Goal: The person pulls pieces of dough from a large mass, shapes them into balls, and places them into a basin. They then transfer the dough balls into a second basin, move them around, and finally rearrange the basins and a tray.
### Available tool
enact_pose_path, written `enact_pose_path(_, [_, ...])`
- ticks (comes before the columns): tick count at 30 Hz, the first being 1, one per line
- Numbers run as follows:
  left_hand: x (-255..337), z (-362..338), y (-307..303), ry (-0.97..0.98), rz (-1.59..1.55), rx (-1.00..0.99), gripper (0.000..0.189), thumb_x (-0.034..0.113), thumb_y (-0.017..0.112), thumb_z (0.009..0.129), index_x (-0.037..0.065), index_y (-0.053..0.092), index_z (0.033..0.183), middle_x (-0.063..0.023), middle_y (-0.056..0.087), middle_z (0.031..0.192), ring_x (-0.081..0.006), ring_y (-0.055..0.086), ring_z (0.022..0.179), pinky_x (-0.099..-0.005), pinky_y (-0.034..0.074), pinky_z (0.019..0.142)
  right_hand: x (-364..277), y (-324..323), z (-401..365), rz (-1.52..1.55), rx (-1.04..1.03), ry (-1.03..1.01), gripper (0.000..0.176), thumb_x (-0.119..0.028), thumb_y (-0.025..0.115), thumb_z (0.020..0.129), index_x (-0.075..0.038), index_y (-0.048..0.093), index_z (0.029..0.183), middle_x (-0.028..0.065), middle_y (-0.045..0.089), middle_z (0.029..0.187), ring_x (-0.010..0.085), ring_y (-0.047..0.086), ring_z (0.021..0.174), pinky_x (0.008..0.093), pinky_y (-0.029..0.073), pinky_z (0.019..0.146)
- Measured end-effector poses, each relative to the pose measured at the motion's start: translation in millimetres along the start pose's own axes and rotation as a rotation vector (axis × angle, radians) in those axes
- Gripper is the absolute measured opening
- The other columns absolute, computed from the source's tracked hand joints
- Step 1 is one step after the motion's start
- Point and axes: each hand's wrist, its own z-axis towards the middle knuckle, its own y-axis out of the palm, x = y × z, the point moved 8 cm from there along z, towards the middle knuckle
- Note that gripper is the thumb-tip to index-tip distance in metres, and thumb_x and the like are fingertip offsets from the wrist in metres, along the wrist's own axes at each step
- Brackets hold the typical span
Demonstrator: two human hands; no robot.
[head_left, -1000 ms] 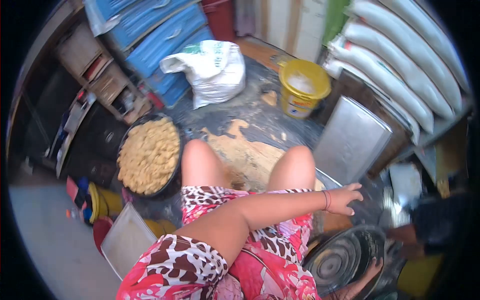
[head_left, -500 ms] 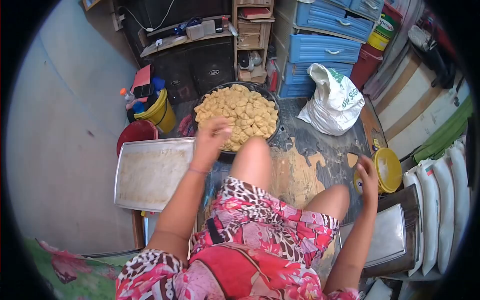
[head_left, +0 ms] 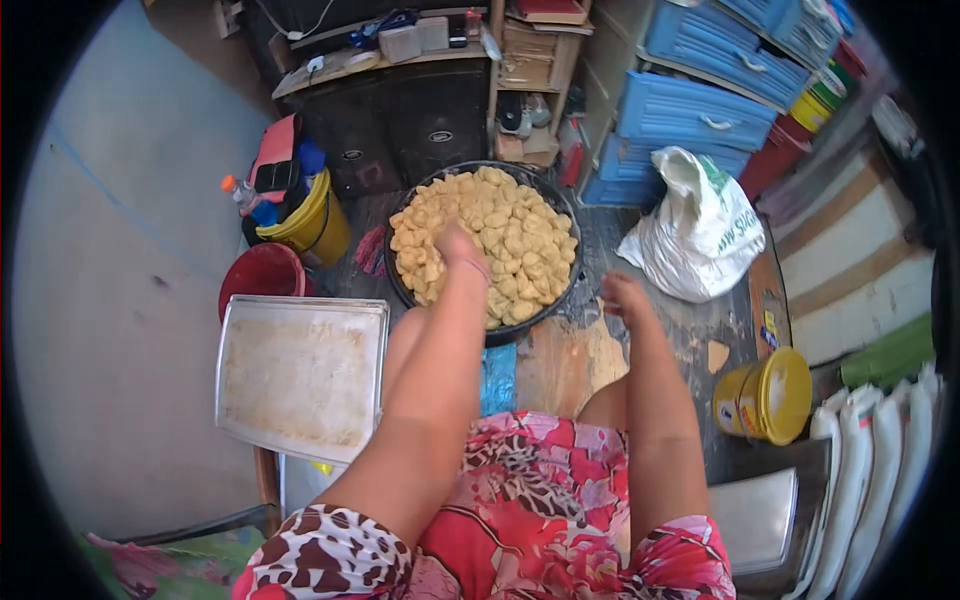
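Observation:
A wide black basin [head_left: 575,270] on the floor is heaped with tan lumps that look like pieces of dough [head_left: 515,235]. My left hand [head_left: 459,243] reaches down into the left middle of the heap, its fingers hidden or blurred among the lumps. To the right of the basin, my right hand [head_left: 625,298] hovers over the floor, fingers loosely bent and apart, with nothing in it. A worn metal baking tray [head_left: 300,375] lies left of my left forearm.
A red bucket [head_left: 262,275] and a yellow bucket [head_left: 320,225] stand at the left. On the right are a white sack [head_left: 695,235], a yellow tub [head_left: 755,400] and several white bags [head_left: 880,460]. Blue drawers [head_left: 695,110] rise behind the sack.
My left hand has moved from over the basin's near left side farther into the heap. My right hand has swung left from near the yellow tub towards the basin. My body leans forward more.

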Motion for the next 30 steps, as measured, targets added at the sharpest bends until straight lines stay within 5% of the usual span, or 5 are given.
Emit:
enact_pose_path(6, [-77.6, 46.4, -221.6, 0.044, 0.929, 1.277, 0.076, 0.04, 0.059, 0.078, -0.001, 0.025, 0.133, -0.0228, 0.033, 0.133, -0.033, 0.038, 0.12, -0.042, 0.032, 0.097, 115.7, 30.3, 147.6, -0.221, 0.201, 0.11, 0.057, -0.037, 0.061, 0.076, -0.007, 0.044, 0.122, 0.0141, 0.051, 0.112, 0.0282, 0.052, 0.095, 0.0435, 0.043, 0.069])
enact_pose_path(10, [-47.9, 66.7, -245.2, 0.376, 1.138, 0.958, 0.075, 0.044, 0.048, 0.082, -0.006, 0.024, 0.132, -0.0287, 0.031, 0.131, -0.039, 0.033, 0.121, -0.0442, 0.031, 0.097, 162.7, 83.2, 169.9, 0.38, 0.069, 0.149, 0.067, -0.042, 0.056, 0.08, 0.002, 0.037, 0.126, 0.0191, 0.047, 0.119, 0.0299, 0.052, 0.098, 0.0432, 0.044, 0.075])
enact_pose_path(15, [-30.8, 53.4, -236.5, 0.101, 1.134, 1.292, 0.072, 0.048, 0.045, 0.083, -0.005, 0.028, 0.129, -0.0252, 0.04, 0.125, -0.0384, 0.04, 0.116, -0.0442, 0.033, 0.097, 206.9, 89.5, 196.6, 0.132, 0.461, 0.204, 0.073, -0.05, 0.052, 0.081, 0.008, 0.037, 0.123, 0.0207, 0.047, 0.118, 0.0299, 0.052, 0.097, 0.0389, 0.044, 0.076])
enact_pose_path(19, [-114.5, 167.2, -332.5, 0.085, 0.249, 0.768, 0.053, 0.044, 0.041, 0.087, -0.001, 0.049, 0.114, -0.0218, 0.051, 0.115, -0.034, 0.05, 0.104, -0.0433, 0.043, 0.084, 170.8, 100.7, 184.5, 0.265, 0.203, 0.346, 0.083, -0.062, 0.042, 0.08, 0.01, 0.039, 0.122, 0.0286, 0.046, 0.121, 0.0423, 0.045, 0.11, 0.0418, 0.036, 0.092])
enact_pose_path(30, [-225.6, 111.8, -322.3, -0.135, 0.541, 1.118, 0.053, 0.035, 0.053, 0.082, 0.01, 0.043, 0.128, -0.0022, 0.048, 0.126, -0.0163, 0.052, 0.107, -0.0306, 0.041, 0.09, 221.7, 53.8, 268.1, 0.104, 0.297, 0.19, 0.047, -0.036, 0.044, 0.09, 0.002, 0.043, 0.116, 0.0221, 0.052, 0.108, 0.0314, 0.055, 0.097, 0.0462, 0.047, 0.069])
